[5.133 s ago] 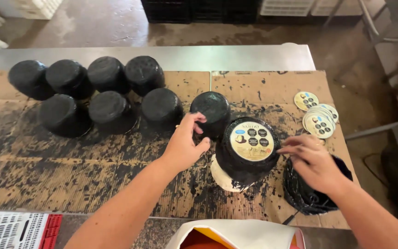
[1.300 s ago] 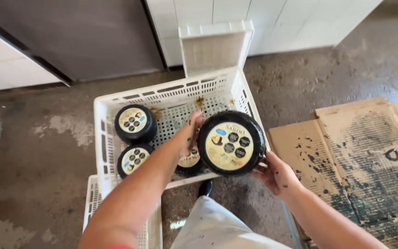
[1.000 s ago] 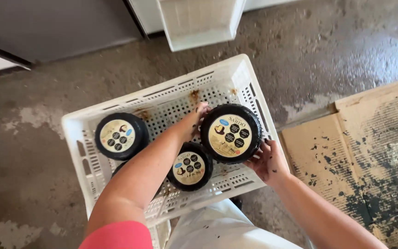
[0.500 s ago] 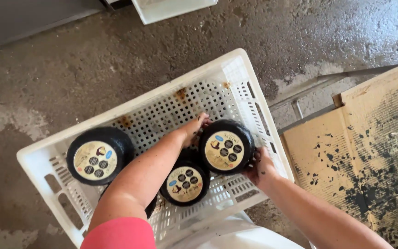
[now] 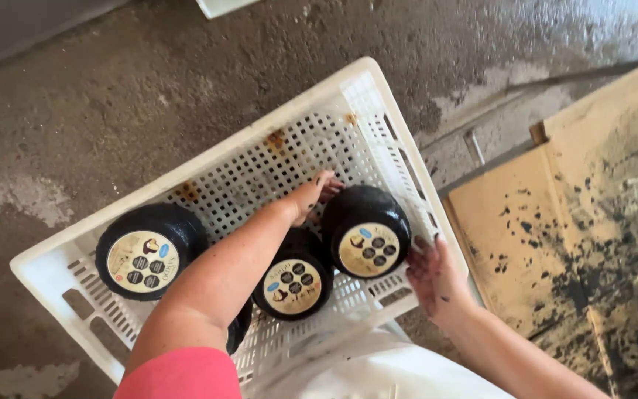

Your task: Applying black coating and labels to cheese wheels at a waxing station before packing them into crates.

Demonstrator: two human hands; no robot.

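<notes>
Half a second ago the black wax-coated cheese wheel with a round cream label point(image 5: 365, 230) was held a little above the white perforated plastic crate point(image 5: 300, 133); now it sits lower, at the crate's right side, touching a second black labelled wheel point(image 5: 292, 275) just to its left. The right hand point(image 5: 435, 275) has come off it: the wax-smeared fingers are spread and loose, just beside the wheel's right edge and the crate's right rim, gripping nothing. The left hand point(image 5: 310, 197) has stayed at the wheel's far-left side.

Whether that left hand presses the wheel or only rests against it is hard to tell, since its fingertips curl out of sight behind the black rim; the grip cannot be told. A third labelled wheel point(image 5: 148, 250) stands at the crate's left, and what is probably a fourth is almost wholly hidden under the left forearm. The crate's near corner is covered by white clothing.

The left arm reaches from near to far across the crate, wrist bent down. Stained brown cardboard point(image 5: 592, 222) lies to the right on the wet concrete floor point(image 5: 112, 96).
</notes>
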